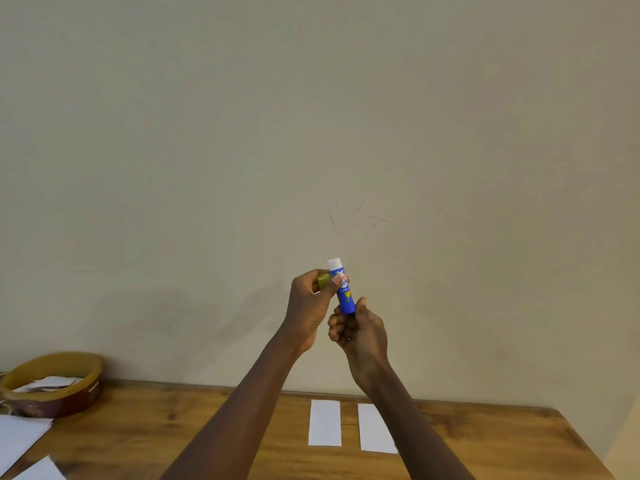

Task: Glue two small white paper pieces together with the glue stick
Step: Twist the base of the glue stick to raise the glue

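Uncapped glue stick gripped at base by right hand; cap pinched in left hand. Light, rigid; best held low on barrel.

A plain beige wall fills most of the view, marked by a few faint dark scribbles near its middle. Below it a wooden bench stands against the wall, grain and knots showing under soft, even light.

Two bare forearms, no sleeves, left grip, right grip
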Demonstrator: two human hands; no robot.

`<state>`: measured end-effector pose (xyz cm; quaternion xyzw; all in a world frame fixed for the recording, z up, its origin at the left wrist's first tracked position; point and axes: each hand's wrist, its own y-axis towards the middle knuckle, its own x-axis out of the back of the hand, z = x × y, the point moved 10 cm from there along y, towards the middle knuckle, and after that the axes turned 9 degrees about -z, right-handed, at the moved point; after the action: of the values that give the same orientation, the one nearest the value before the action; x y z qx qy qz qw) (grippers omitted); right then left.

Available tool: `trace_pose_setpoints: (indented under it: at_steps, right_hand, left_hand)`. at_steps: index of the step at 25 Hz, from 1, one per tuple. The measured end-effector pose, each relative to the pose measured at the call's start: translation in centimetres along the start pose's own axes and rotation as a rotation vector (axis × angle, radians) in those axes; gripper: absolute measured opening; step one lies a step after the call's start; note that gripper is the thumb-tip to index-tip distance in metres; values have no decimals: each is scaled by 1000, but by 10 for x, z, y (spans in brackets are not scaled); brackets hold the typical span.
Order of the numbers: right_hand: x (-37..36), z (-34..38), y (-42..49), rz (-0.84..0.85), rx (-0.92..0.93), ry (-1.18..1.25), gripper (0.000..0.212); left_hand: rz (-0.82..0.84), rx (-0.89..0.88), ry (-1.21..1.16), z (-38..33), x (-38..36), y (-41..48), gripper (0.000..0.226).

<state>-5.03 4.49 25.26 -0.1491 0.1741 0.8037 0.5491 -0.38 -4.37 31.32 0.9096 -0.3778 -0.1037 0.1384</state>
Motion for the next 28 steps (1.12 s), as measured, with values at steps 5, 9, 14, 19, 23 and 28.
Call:
trace_pose_setpoints:
  at_steps: [5,9,14,19,23,28]
  right_hand:
    - [2,16,-1,-65,222,-167,19]
    - [1,-4,1,-13,7,-22,41]
    - [12,5,1,-101,151,-155,22]
    - [8,0,1,-50,54,-56,33]
    - [13,6,2,-100,132,-153,22]
    - [9,2,-1,-60,66,-65,28]
  left_hand:
    - [-20,-28,14,-1,-2,4,16]
    - [2,-31,16,3,-6,6,18]
    - [6,-41,29,3,-12,3,14]
    - [18,-37,32,1,-14,4,20]
    - [5,-53,51,-3,-13,4,13]
    - [15,-49,51,-2,-14,5,22]
